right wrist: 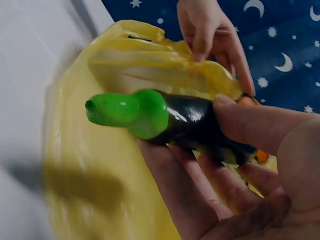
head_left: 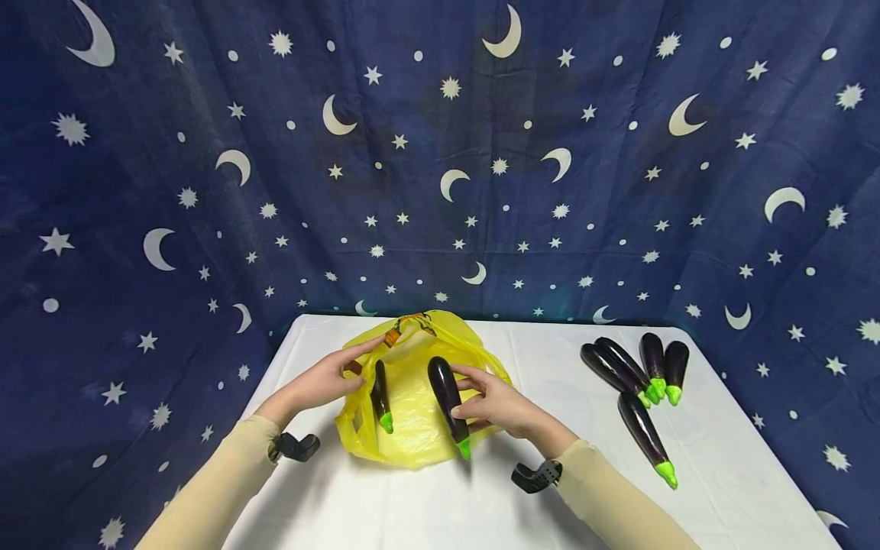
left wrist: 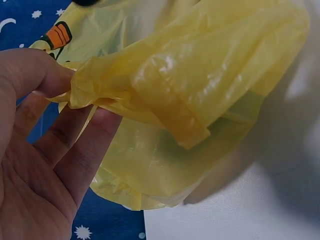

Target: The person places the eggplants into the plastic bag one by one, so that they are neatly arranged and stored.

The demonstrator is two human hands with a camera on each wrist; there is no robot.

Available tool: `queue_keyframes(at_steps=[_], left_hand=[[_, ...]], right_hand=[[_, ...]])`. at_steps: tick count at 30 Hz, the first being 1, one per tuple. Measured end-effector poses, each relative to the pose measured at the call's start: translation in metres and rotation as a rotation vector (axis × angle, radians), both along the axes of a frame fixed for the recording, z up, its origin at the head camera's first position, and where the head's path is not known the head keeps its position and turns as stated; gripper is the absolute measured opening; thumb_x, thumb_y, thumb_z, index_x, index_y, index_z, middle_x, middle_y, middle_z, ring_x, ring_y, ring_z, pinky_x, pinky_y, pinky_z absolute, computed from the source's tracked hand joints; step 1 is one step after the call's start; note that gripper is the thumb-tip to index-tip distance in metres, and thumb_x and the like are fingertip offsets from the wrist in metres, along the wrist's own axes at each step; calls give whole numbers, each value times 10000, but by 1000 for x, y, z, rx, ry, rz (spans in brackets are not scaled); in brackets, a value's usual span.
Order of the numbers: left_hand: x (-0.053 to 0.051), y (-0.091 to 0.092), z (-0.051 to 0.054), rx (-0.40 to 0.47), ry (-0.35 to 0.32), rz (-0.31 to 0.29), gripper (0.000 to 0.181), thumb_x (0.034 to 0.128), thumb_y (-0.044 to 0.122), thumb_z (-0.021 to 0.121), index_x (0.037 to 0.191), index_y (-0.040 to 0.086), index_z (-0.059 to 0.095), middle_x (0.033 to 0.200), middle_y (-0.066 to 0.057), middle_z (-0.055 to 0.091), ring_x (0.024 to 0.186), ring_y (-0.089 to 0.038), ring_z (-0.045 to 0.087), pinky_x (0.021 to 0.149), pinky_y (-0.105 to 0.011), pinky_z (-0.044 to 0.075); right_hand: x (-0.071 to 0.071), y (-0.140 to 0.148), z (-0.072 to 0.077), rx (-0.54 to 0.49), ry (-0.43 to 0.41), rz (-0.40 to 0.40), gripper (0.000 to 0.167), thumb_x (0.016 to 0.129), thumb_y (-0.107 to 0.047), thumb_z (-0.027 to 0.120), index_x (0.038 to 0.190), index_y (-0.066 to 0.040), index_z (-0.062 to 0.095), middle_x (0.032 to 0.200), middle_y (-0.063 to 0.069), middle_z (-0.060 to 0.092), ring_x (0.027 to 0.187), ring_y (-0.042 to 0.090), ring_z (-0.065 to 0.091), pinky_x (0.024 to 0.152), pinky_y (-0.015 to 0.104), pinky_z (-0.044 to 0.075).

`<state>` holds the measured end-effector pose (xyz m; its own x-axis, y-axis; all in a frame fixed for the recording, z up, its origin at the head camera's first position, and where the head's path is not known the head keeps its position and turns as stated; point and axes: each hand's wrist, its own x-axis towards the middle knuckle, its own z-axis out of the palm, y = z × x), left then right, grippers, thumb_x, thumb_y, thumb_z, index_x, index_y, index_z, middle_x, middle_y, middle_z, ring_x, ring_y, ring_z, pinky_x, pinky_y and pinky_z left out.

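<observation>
Gripping a glossy purple-black eggplant (head_left: 443, 383), bright-green stem (head_left: 464, 448) toward five o'clock, is the right hand (head_left: 500, 405). Left hand (head_left: 323, 382) pinches the yellow bag (head_left: 411, 447) at ten o'clock.

The eggplants (head_left: 443, 382) are a deep purple-black with white glints, and their caps (head_left: 464, 448) are bright green. The bag (head_left: 415, 416) is yellow, with a print (left wrist: 56, 35) in orange with dark outlines. The table (head_left: 550, 389) is plain white. The curtain (head_left: 412, 114) is dark blue, patterned with off-white crescents, stars, spiky suns and dots. The sleeves (head_left: 216, 485) are plain cream, the wrist cameras (head_left: 532, 479) black.
</observation>
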<state>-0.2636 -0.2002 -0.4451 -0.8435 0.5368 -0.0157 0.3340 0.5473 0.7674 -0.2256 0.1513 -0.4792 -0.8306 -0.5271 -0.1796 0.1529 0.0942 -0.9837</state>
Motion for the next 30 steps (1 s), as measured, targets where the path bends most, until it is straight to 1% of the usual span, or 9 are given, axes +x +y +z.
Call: queue_keyframes(at_steps=[6, 12, 20, 25, 30], left_hand=[[-3, 0, -1, 7, 12, 4, 788, 932, 33, 615, 1609, 335, 347, 1572, -17, 427, 1067, -234, 596, 775, -377, 516], [-3, 0, -3, 16, -3, 13, 777, 934, 41, 621, 1601, 348, 364, 1548, -15, 454, 1080, -240, 589, 775, -393, 515], [-3, 1, -2, 18, 3, 9, 792, 931, 25, 617, 1603, 354, 356, 1521, -4, 479, 1048, -233, 597, 759, -379, 511], [-4, 2, -2, 35, -1, -6, 791, 937, 14, 609, 1609, 339, 346, 1518, -18, 482, 1041, -233, 606, 749, -369, 514], [-4, 3, -3, 43, -12, -14, 792, 938, 9, 605, 1612, 331, 341, 1528, -18, 470, 1030, -230, 611, 761, -366, 510]], right_hand=[[-23, -42, -13, 26, 21, -51, 829, 879, -38, 782, 1592, -153, 375, 1379, 193, 547, 969, 310, 707, 727, 484, 599], [-40, -70, -22, 50, 9, -85, 827, 872, -48, 796, 1584, -124, 383, 1337, 188, 574, 928, 293, 716, 710, 458, 602], [-56, -89, -32, 71, -21, -137, 813, 873, -42, 796, 1576, -106, 393, 1292, 172, 578, 917, 264, 696, 715, 427, 602], [-62, -98, -39, 107, -13, -169, 809, 882, -61, 792, 1579, -103, 384, 1293, 169, 581, 920, 264, 697, 759, 472, 594], [-67, -106, -45, 122, -2, -200, 807, 876, -48, 790, 1572, -76, 382, 1269, 176, 588, 908, 288, 698, 742, 498, 592]])
